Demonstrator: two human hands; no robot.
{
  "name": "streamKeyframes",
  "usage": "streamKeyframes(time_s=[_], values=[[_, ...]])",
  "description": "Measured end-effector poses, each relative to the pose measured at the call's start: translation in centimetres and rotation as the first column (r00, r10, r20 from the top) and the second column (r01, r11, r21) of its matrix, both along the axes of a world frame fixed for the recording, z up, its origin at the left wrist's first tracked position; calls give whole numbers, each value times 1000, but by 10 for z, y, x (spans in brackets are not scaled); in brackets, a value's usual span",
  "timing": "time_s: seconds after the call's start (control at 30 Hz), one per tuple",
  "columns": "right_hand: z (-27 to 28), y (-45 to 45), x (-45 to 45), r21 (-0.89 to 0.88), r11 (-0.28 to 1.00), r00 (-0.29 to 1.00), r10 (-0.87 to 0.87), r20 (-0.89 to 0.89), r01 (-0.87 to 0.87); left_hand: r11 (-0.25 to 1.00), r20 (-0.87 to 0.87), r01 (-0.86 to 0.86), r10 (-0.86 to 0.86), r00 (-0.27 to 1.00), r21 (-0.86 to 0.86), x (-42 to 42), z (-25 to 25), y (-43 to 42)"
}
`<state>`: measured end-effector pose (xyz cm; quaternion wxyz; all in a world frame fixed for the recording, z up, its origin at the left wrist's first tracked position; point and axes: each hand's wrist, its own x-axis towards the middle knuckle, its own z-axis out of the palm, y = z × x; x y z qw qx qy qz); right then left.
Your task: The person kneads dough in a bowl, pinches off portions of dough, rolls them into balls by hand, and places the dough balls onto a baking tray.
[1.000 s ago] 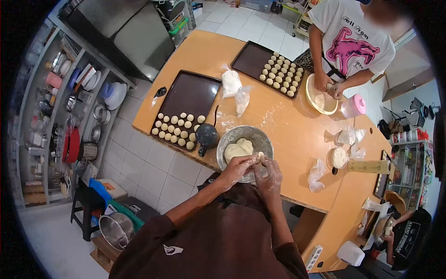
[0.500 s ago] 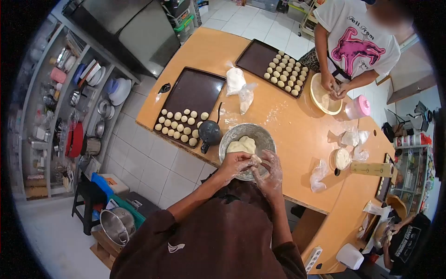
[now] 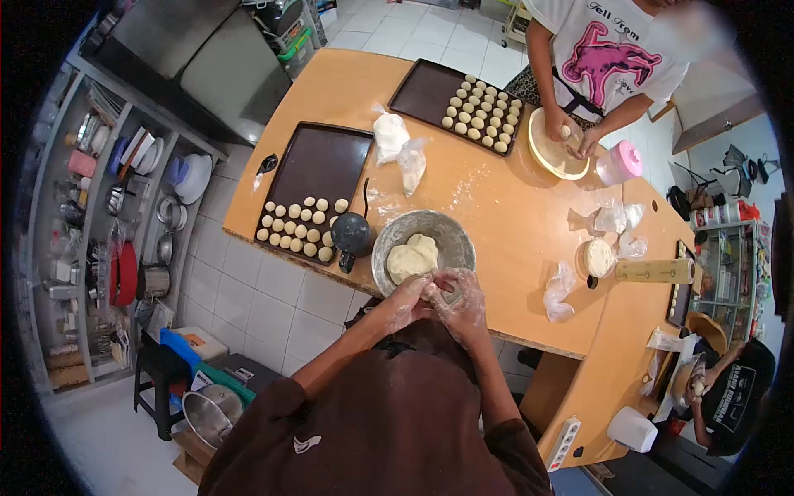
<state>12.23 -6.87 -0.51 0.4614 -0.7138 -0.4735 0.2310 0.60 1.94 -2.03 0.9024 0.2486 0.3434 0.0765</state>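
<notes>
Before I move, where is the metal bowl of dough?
In the head view, the metal bowl sits at the near edge of the table, just right of the round black object, with the left hand and right hand at its near rim.

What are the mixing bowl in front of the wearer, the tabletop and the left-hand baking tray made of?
Mixing bowl: likely metal; dull grey, with pale smears inside.
Tabletop: wood or wood-look laminate, can't tell which; smooth orange-tan face, slight sheen.
Baking tray: probably metal, dark-coated; thin raised rim, dark brown base. Dark plastic can't be ruled out.
</notes>
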Motion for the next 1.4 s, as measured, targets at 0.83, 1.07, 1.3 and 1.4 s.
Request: streamKeyframes(time_s=[0.83, 1.07, 1.3, 1.4], values=[[4, 7, -12, 29, 985, 980, 165, 108, -169, 965, 137, -205, 228, 964, -163, -30, -32, 0], [5, 7, -5, -189, 968, 986, 168, 3, -165, 968, 286, -17, 91, 954, -252, -37, -20, 14], [6, 7, -12, -81, 986, 973, 157, 167, -145, 997, 66, -82, 82, 994, 5, -33, -24, 8], [11, 7, -6, -275, 945, 983, 166, -75, -180, 996, 106, -30, 21, 994, 83, -30, -63, 6]])
